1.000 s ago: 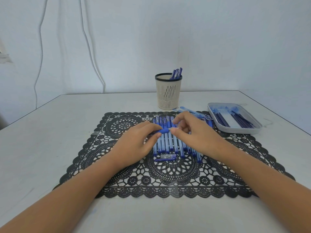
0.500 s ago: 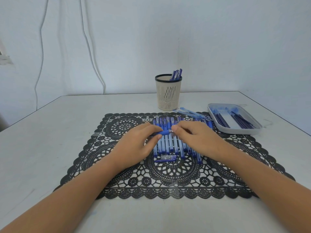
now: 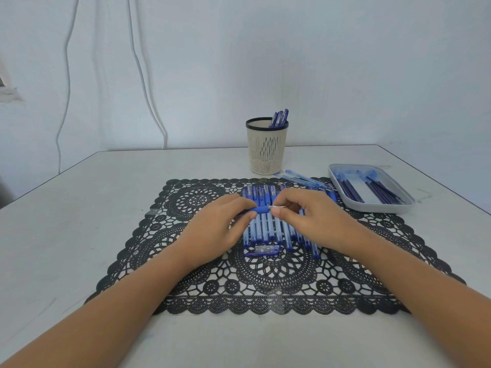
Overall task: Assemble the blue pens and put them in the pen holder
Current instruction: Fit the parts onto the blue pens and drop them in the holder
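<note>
Where the black lace mat (image 3: 186,197) spreads its round openwork over the smooth grey bench (image 3: 79,221), my left fingers (image 3: 249,214) curl round a blue pen (image 3: 261,209) by its barrel. I hold it crosswise just above a row of pens (image 3: 265,229) lying side by side on the mat. Any print on them is too small to read. Behind stands the beige slotted pen holder (image 3: 266,148), dark-rimmed, a few pens leaning inside. My right fingers (image 3: 277,212) pinch the held pen's thin metal tip. Rightmost, a shallow grey tray (image 3: 372,207) holds dark refills (image 3: 350,191).
</note>
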Tool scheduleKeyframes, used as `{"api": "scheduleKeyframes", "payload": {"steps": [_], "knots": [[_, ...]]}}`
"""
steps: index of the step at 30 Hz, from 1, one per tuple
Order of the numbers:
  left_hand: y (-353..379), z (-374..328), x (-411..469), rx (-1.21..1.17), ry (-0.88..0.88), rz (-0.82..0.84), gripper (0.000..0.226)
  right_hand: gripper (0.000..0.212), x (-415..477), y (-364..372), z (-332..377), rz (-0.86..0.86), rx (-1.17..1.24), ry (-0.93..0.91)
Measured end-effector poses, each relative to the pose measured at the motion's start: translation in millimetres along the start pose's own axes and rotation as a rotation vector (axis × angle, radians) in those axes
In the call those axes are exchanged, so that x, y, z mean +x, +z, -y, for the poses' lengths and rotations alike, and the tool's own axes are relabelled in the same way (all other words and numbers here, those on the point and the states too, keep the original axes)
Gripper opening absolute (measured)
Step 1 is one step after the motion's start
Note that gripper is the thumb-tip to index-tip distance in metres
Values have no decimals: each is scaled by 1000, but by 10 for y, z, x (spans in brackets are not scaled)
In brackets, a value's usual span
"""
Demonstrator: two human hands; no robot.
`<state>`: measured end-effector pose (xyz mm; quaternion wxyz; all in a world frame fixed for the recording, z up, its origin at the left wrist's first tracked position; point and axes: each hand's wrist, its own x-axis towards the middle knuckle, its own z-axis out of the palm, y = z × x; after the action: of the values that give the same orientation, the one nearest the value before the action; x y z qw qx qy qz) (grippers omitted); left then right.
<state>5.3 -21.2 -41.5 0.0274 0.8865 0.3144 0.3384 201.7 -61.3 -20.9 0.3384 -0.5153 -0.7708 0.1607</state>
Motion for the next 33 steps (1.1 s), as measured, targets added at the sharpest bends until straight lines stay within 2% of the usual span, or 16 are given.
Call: {"api": "scheduleKeyframes", "payload": {"steps": [6,10,13,15,18,22,25,33], "knots": [[3,-8,2,38,13,-12,40,16,0,-17,34,12,-15,39],[-2,58,-6,69,-21,9,32,21,-7,-14,45,102,-131,116],[-32,113,-6,55,-93,-33,21,25,-31,-69,100,138,-149,65],[-41,128,-1,63,-110,-48,19,23,-54,-87,159,243,-133,-1],[-38,127,4,62,-114,-47,19,26,-71,-38,198,394,-270,-86],[-45,114,-4,55,-105,-47,19,22,-72,9,208,421,-319,-103],[-54,100,-11,49,-102,-41,19,15,-68,4,208,366,-280,-90],[-56,74,-18,35,-94,-12,22,4,38,-177,-28,-5,-29,146]]}}
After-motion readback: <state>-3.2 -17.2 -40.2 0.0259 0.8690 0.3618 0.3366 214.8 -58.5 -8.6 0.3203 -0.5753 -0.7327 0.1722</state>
